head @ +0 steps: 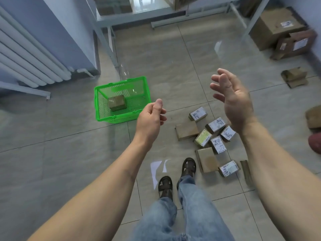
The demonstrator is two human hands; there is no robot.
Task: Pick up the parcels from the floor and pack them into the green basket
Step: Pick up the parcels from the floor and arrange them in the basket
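Hovering empty, both hands' fingers point(219, 79) loose, parcels point(215, 125) on floor below, green basket point(104, 117) left.

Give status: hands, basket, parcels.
Left hand loosely curled, right hand open, both empty. Basket holds one parcel. Pile on floor below right hand. Nothing in the way.

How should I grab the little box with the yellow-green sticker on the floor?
Come from above and take the box with the yellow-green sticker by its two long sides. It lies flat, label up, with other parcels close at its ends, so a grip across the narrow width probably fits best.
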